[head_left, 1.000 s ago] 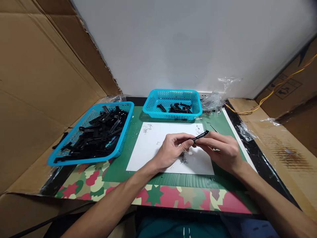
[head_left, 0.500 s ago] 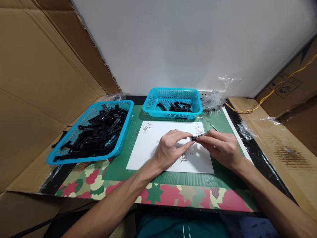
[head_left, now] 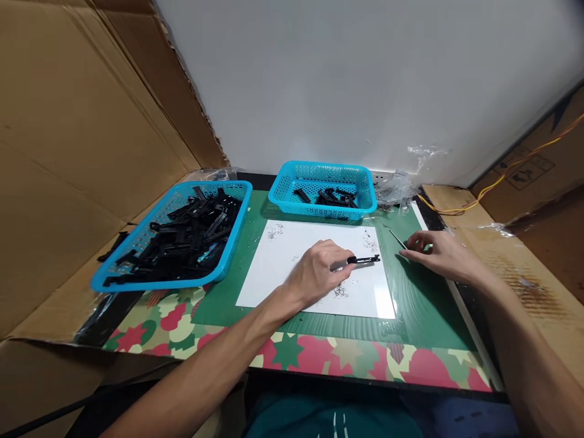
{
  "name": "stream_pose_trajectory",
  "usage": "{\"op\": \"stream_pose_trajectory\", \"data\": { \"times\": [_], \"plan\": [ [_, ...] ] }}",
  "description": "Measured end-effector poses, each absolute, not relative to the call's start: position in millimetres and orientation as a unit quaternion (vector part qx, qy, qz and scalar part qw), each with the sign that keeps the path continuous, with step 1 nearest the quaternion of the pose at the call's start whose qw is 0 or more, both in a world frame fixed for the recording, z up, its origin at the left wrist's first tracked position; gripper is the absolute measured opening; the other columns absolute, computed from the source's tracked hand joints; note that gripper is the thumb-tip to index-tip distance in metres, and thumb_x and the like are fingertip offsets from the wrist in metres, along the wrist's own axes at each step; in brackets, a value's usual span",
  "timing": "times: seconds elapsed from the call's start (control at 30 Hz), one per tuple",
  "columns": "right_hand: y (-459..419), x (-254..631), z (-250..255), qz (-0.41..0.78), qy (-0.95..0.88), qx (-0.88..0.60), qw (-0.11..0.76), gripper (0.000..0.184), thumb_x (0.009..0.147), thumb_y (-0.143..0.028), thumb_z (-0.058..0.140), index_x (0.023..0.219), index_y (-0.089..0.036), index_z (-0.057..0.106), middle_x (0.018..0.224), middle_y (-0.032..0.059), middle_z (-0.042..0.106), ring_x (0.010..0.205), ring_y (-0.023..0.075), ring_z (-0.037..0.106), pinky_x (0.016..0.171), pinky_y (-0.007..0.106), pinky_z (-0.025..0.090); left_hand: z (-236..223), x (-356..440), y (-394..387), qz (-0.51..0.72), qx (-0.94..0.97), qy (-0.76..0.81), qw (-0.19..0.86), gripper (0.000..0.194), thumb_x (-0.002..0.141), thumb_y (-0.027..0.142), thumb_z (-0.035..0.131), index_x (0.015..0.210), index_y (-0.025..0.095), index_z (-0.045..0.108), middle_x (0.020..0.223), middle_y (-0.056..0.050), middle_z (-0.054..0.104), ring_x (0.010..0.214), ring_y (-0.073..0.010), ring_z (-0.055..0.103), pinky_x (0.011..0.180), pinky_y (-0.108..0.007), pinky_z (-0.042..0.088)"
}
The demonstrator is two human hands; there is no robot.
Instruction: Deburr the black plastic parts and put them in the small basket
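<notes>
My left hand point(head_left: 319, 271) pinches one end of a narrow black plastic part point(head_left: 365, 260) between thumb and fingers, holding it over a white sheet of paper point(head_left: 260, 274). The part's free end points right. On the right, the thumb and fingertips of my right hand point(head_left: 433, 250) close around the near end of a thin metal rod-like tool point(head_left: 398, 239) on the green mat. Its thin tip points away to the upper left. Small wire-like pieces point(head_left: 340, 291) are scattered on the paper, some beneath my left hand, others in a pile point(head_left: 369, 243) by the right edge.
A blue basket point(head_left: 219, 274) heaped with black parts stands at the left. Another blue basket point(head_left: 322, 210) at the back holds fewer. Crumpled clear plastic point(head_left: 395, 185) lies beside it. Cardboard point(head_left: 82, 121) walls the left; yellow wires point(head_left: 483, 193) run at the right.
My right hand has left the black part and moved right to the thin tool. My left hand keeps the part, whose length now shows. The view has shifted slightly.
</notes>
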State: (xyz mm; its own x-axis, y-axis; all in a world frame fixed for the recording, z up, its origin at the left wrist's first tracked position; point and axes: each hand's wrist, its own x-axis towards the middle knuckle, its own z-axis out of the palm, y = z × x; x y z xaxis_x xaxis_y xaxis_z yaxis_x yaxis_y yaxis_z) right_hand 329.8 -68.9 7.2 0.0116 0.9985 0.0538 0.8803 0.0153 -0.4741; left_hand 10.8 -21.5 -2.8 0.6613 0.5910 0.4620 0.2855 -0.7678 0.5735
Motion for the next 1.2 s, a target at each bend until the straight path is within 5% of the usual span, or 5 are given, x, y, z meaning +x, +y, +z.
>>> {"op": "stream_pose_trajectory", "data": {
  "times": [0.23,0.37,0.47,0.6,1.2],
  "plan": [
    [-68.4,326.4,2.1,0.151,-0.671,-0.71,0.148,0.011,0.082,-0.02,0.067,0.071,-0.019,0.069,0.066,0.0052,0.072,0.055,0.0184,0.063,0.051,0.029,0.042,-3.0,12.7,-21.4,0.292,0.888,0.265,0.236,0.008,0.093,0.021,0.071,0.095,0.016,0.077,0.079,-0.004,0.074,0.078,-0.021,0.064,0.077,-0.036,0.046],
    [-76.3,317.7,17.1,0.273,-0.627,-0.681,0.261,0.018,0.09,-0.034,0.067,0.078,-0.021,0.063,0.059,0.001,0.066,0.046,0.0164,0.059,0.045,0.028,0.044,-4.5,12.5,-20.2,0.284,0.902,0.246,0.214,0.01,0.095,0.022,0.069,0.093,0.014,0.076,0.075,-0.004,0.071,0.078,-0.0214,0.063,0.08,-0.037,0.046],
    [-82.1,290.8,27.1,0.313,-0.655,-0.564,0.393,0.025,0.099,-0.044,0.064,0.091,-0.02,0.064,0.074,0.0029,0.07,0.062,0.0162,0.064,0.057,0.028,0.053,-5.9,12.6,-19.6,0.279,0.91,0.228,0.207,0.015,0.098,0.024,0.066,0.093,0.015,0.076,0.077,-0.005,0.072,0.08,-0.0217,0.062,0.081,-0.037,0.046],
    [-82.0,247.1,21.6,0.331,-0.67,-0.49,0.448,0.021,0.1,-0.039,0.067,0.096,-0.018,0.068,0.088,0.005,0.072,0.078,0.0162,0.067,0.071,0.029,0.056,-8.1,13.6,-19.8,0.277,0.917,0.211,0.192,0.014,0.099,0.024,0.066,0.097,0.016,0.076,0.084,-0.006,0.075,0.085,-0.0223,0.065,0.085,-0.037,0.047],
    [-86.8,221.3,9.0,0.271,-0.654,-0.556,0.436,0.014,0.093,-0.033,0.073,0.095,-0.019,0.07,0.088,0.0074,0.078,0.079,0.0219,0.075,0.074,0.034,0.059,-11.8,15.8,-20.8,0.271,0.931,0.201,0.138,0.018,0.101,0.023,0.063,0.091,0.014,0.076,0.084,-0.006,0.075,0.085,-0.0211,0.066,0.087,-0.036,0.051]
  ]
}}
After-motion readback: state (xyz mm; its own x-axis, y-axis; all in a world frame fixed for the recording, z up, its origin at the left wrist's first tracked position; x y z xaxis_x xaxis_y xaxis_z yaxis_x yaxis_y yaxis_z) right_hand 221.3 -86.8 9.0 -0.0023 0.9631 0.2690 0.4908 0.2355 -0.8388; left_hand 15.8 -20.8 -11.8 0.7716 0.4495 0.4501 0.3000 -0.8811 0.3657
